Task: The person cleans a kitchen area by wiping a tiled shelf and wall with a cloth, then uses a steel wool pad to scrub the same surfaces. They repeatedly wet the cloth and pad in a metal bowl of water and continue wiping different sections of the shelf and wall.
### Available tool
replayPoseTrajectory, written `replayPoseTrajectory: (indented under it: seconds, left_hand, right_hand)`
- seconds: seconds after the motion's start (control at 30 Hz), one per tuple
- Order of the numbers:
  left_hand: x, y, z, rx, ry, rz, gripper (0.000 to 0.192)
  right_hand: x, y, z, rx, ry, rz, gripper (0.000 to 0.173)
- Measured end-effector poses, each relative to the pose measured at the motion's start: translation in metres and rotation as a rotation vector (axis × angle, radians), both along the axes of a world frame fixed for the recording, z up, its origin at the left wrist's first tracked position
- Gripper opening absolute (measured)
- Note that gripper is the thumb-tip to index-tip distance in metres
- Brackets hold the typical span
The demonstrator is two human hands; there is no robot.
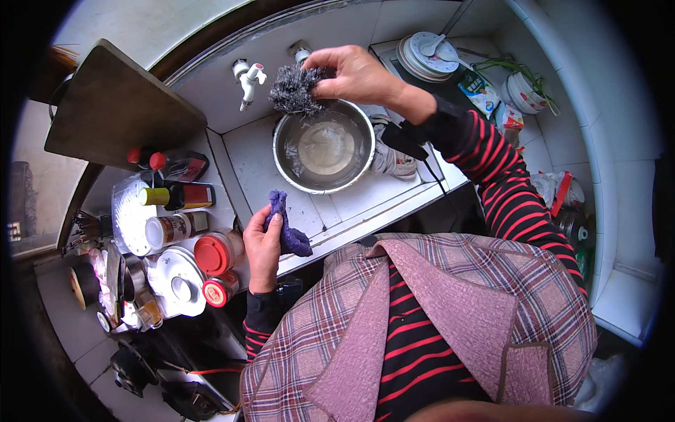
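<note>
A metal basin (324, 145) with water in it stands in the tiled sink. Above its far rim my right hand (350, 74) grips a grey scouring pad (297, 89) between thumb and fingers. My left hand (263, 242), at the near left of the basin, pinches a purple cloth (290, 232) that hangs down by the sink's front edge. A white plastic tap (250, 82) sticks out of the wall just left of the pad. Greyish rags (395, 158) lie against the basin's right side.
On the left ledge are a cutting board (126, 105), sauce bottles (182, 166), a red-lidded jar (213, 253) and white plates (179, 274). Stacked plates with spoons (430, 53) and white bowls (524, 92) stand at the back right. A black cord (435, 176) crosses the sink's front edge.
</note>
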State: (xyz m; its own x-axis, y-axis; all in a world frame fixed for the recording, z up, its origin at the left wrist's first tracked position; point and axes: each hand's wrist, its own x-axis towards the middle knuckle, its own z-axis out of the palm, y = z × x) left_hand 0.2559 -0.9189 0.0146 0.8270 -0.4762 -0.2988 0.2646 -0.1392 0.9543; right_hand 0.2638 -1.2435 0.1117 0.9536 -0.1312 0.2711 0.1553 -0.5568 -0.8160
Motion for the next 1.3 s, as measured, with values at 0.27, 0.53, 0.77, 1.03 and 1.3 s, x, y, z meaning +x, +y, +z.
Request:
replayPoseTrajectory:
  seconds: [0.27,0.53,0.77,1.03,1.3]
  left_hand:
    - [0.002,-0.011,0.005,-0.014,-0.012,-0.055,0.029]
    - [0.003,-0.013,0.008,-0.034,-0.017,-0.087,0.028]
    - [0.005,-0.011,0.007,-0.036,-0.035,-0.075,0.029]
    - [0.009,-0.014,0.021,0.0,-0.084,-0.092,0.029]
    - [0.014,-0.004,0.011,0.006,-0.149,-0.151,0.027]
  right_hand:
    - [-0.05,0.011,0.076,0.438,-0.13,0.062,0.025]
    - [-0.066,0.017,0.093,0.751,-0.149,0.243,0.026]
    - [-0.076,0.022,0.101,0.808,-0.254,0.328,0.03]
    - [-0.084,0.03,0.118,0.811,-0.381,0.298,0.034]
    - [-0.025,-0.012,0.005,0.333,-0.251,0.089,0.007]
